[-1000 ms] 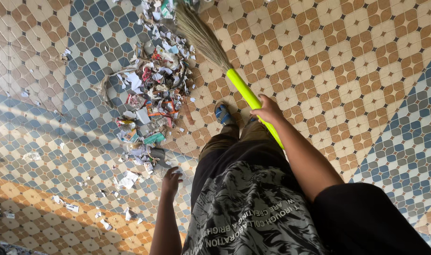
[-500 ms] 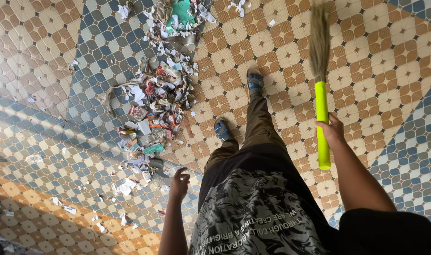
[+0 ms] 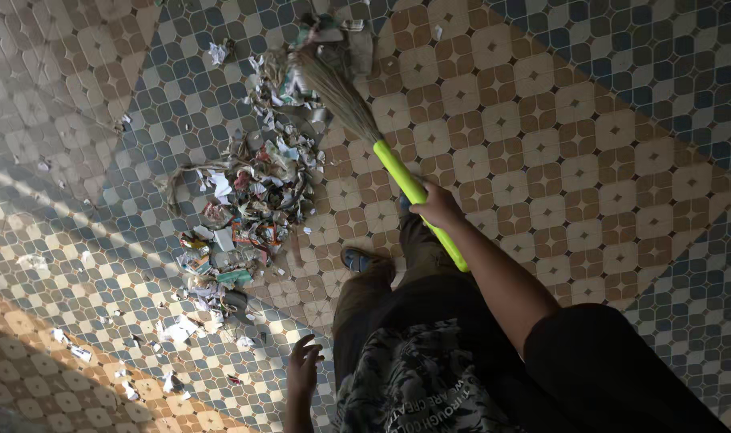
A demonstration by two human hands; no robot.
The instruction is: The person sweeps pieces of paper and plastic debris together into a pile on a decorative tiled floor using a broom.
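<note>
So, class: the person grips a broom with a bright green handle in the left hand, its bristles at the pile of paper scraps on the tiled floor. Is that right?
Not quite. The head view shows the right hand gripping the broom; the left hand hangs empty. The bristles do reach the pile of paper scraps.

Broom (image 3: 373,144) – glossy plastic handle, coarse straw bristles; litter pile (image 3: 245,208) – torn paper scraps; floor (image 3: 582,120) – smooth patterned tile.

Patterned tile floor (image 3: 590,144), brown-and-cream zones meeting blue-grey ones, sunlight streaking diagonally across the left side, rest shaded.
</note>
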